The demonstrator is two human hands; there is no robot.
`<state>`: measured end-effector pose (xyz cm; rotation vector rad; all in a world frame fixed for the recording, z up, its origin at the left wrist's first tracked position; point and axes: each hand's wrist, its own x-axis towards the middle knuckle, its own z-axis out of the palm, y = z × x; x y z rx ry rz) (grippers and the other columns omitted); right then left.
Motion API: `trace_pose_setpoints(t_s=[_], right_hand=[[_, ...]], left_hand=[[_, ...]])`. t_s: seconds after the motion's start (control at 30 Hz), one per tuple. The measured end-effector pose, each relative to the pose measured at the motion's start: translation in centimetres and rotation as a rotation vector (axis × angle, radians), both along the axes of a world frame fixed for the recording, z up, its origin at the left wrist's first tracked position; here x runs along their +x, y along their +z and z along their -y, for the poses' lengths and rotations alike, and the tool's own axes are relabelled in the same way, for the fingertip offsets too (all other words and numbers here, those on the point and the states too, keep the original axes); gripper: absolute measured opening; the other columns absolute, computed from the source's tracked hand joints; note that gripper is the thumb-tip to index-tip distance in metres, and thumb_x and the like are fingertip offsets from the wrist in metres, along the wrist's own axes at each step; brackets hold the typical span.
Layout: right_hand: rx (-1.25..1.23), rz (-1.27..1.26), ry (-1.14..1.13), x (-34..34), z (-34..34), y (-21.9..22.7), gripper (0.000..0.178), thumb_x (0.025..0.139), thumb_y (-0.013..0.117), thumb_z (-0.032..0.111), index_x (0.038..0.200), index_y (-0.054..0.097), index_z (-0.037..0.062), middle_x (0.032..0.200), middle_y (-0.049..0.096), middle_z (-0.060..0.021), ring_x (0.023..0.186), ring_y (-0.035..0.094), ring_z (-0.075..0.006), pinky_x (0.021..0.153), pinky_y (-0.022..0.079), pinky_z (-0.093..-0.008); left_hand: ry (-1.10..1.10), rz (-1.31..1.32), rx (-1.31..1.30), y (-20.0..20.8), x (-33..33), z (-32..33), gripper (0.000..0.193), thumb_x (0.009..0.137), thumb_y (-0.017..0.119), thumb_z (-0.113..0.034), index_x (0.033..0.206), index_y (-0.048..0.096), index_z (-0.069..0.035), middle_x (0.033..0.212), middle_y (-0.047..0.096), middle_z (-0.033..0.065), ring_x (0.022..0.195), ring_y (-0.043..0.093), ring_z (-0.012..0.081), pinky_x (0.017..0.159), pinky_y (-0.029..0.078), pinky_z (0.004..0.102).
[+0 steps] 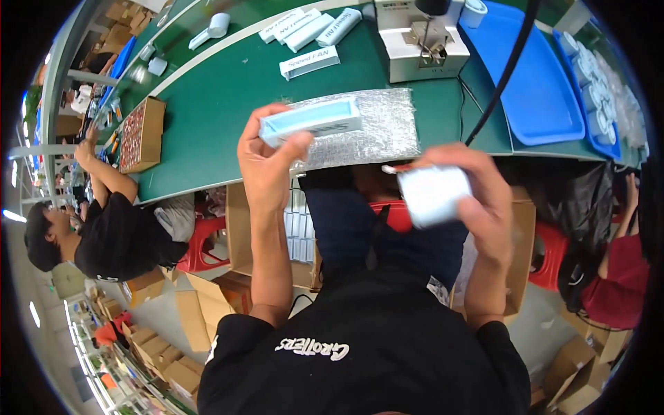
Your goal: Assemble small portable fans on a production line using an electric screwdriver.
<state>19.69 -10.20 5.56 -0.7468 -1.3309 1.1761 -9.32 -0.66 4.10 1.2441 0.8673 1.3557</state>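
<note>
My left hand (266, 155) holds a long, open-sided plastic housing (321, 119), white with a light-blue inside and dark lettering on one side. Thumb and fingers pinch it at its left end, above a silvery padded mat (398, 124). In front of the table edge, over my lap, my right hand (484, 197) grips a white rounded part (432, 197). A short reddish piece, perhaps a wire, sticks out from that part's upper left. Motion blurs the right hand and its part. Past the mat lies a similar white housing (310, 63) on the green table (207, 111).
Several more housings (308, 31) lie at the back. A grey-white bench machine (425, 52) stands behind the mat, a black cable (508, 72) crossing to its right. Further right are a blue tray (539, 83) and white round parts (591, 83). Left, a carton (144, 135) sits near a co-worker (104, 235).
</note>
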Motion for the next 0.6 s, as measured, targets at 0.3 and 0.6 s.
trace_pose_setpoints(t_s=[0.3,0.6], right_hand=[[0.039,0.093,-0.273,-3.6,-1.7,-1.8,0.041,0.090,0.070,0.010,0.130,0.063,0.0011,0.110,0.064,-0.0062,0.064,0.046,-0.0044,0.052,0.036,-0.0197],[0.049,0.216,-0.126,-3.0,-2.1,-0.7,0.045,0.094,0.061,0.010,0.137,0.058,-0.0028,0.131,0.058,-0.0133,0.112,0.066,-0.0193,0.093,0.056,-0.0298]], left_hand=[[-0.089,0.344,-0.057,-1.4,1.3,-0.1,0.041,0.099,0.075,-0.016,0.132,0.058,0.002,0.113,0.069,0.0108,0.089,0.065,0.0154,0.078,0.054,0.0285],[-0.072,0.251,-0.120,-2.1,1.7,0.0,0.044,0.095,0.079,-0.015,0.131,0.059,0.003,0.110,0.071,0.0113,0.087,0.068,0.0166,0.080,0.058,0.0288]])
